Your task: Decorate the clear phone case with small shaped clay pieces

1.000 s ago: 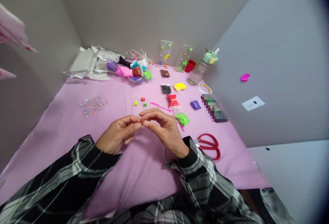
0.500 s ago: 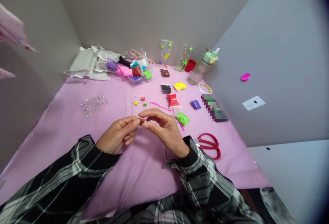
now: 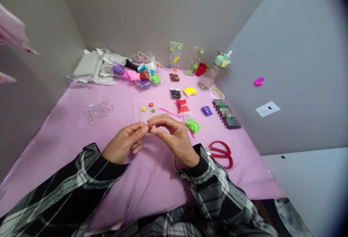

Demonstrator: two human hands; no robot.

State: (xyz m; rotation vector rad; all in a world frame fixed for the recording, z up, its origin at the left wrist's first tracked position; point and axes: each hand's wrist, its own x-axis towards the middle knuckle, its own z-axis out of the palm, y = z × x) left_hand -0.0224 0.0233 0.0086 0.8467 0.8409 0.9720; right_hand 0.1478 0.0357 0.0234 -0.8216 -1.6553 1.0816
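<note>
Something tiny, too small to make out, is pinched between left hand (image 3: 125,143) and right hand (image 3: 171,135) fingertips mid-table, probably getting shaped, so gentle pressure next.

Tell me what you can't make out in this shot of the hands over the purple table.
Head view:
- What the left hand and right hand pinch together: too small, covered by the fingertips.
- Dark object beside the red scissors: blurred out.
- Pink item at the left edge: cut off.
</note>
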